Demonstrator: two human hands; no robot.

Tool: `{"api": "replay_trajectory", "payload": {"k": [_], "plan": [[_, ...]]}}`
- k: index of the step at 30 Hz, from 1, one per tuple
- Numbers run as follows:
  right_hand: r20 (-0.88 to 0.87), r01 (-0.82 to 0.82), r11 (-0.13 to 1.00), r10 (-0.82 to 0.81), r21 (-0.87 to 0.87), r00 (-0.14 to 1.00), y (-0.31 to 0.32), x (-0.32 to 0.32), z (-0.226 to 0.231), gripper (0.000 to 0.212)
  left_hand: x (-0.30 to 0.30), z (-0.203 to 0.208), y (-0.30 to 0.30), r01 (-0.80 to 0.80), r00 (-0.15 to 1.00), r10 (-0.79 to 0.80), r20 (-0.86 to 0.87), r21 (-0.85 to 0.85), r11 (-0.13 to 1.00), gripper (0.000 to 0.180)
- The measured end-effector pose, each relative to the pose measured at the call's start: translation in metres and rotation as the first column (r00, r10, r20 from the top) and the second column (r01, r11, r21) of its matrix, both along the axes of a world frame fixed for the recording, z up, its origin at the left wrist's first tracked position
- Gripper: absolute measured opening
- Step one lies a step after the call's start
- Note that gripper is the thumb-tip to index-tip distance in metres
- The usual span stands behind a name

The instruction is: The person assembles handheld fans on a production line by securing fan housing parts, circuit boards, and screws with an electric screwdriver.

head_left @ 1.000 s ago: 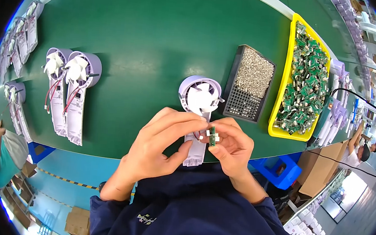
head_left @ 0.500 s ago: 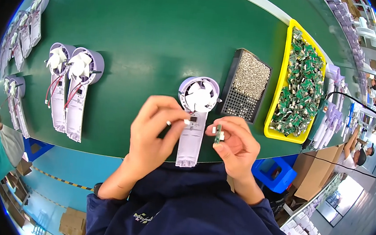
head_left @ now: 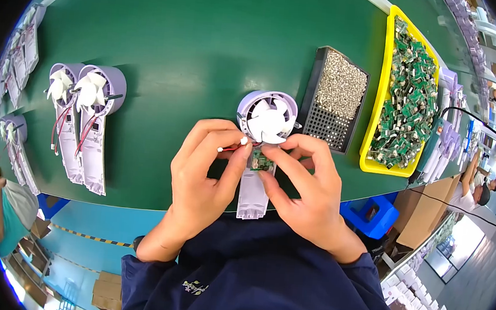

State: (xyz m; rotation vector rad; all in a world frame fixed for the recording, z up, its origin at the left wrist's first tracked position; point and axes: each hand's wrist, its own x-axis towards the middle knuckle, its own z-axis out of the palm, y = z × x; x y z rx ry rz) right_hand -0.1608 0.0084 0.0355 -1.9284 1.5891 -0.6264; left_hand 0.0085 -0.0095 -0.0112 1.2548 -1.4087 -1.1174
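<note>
A lilac handheld-fan half-shell (head_left: 253, 195) lies in front of me, its round head with white blades (head_left: 267, 122) pointing away. My left hand (head_left: 202, 177) pinches red and dark wires (head_left: 231, 149) with small white plugs beside the shell's neck. A small green circuit board (head_left: 261, 161) sits over the upper handle, gripped by the fingers of my right hand (head_left: 309, 196). Fingertips partly hide the board, so whether it is seated in the shell cannot be told.
Right of the fan stands a dark tray of small metal screws (head_left: 341, 83). Past it is a yellow bin (head_left: 374, 130) heaped with circuit boards. Similar fan shells (head_left: 90, 141) lie to the left. A blue stool (head_left: 369, 224) stands below the table edge; other people are farther off.
My right hand has brought the circuit board left onto the fan's handle. My left hand has moved slightly toward the fan's neck, still pinching the wires. The view has shifted a little.
</note>
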Motion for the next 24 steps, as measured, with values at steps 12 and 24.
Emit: {"api": "replay_trajectory", "payload": {"k": [12,24], "plan": [[0.324,0.259,0.924,-0.345,0.280,0.881,0.017,0.002,-0.009,0.041,0.001,0.004,0.000,0.024,0.999,-0.025,0.029,0.027,0.999,0.021],[0.409,0.266,0.884,-0.421,0.385,0.809,0.009,0.011,-0.020,0.024,0.000,0.009,0.000,0.031,0.998,-0.034,0.057,0.066,0.997,0.020]]}}
